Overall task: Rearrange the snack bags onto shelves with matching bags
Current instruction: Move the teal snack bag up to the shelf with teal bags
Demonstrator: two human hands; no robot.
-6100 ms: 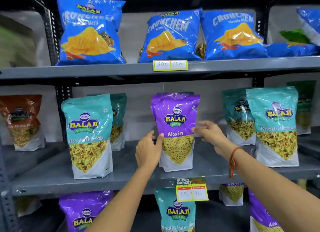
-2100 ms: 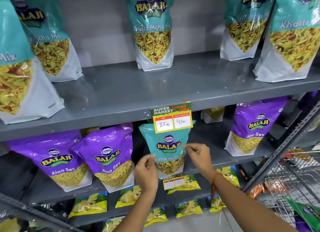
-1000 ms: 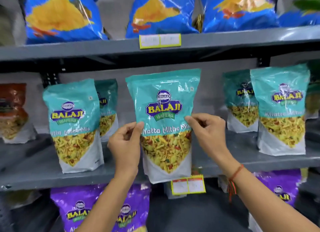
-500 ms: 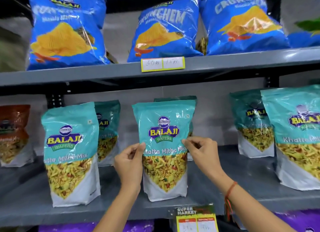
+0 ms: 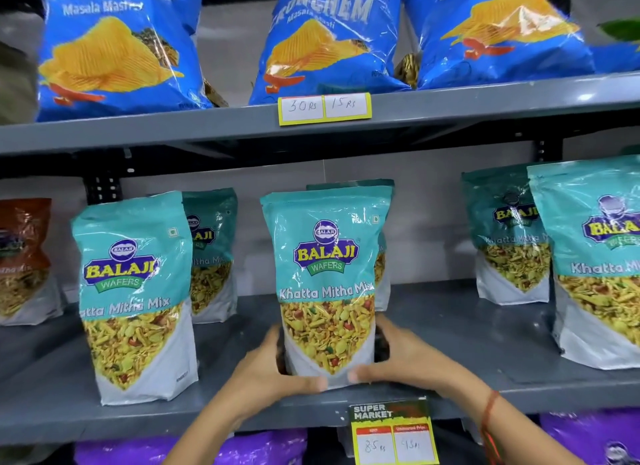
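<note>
Grey metal shelving (image 5: 450,329) fills the room's wall, its upper grey shelf (image 5: 173,132) lined with glossy blue crisp bags (image 5: 117,48) above a handwritten yellow-edged price tag (image 5: 324,107). On the middle shelf, among matching teal pouches (image 5: 133,298), a teal-and-white Khatta Mitha Mix pouch (image 5: 327,284) stands upright at the front. The left hand (image 5: 273,371) and right hand (image 5: 398,360) clasp its base, fingers curled round it.

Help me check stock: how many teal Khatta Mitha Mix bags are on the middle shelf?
6: left front bag, left rear bag, centre bag, bag behind it, right rear bag, right front bag. Others may be hidden behind these.
</note>
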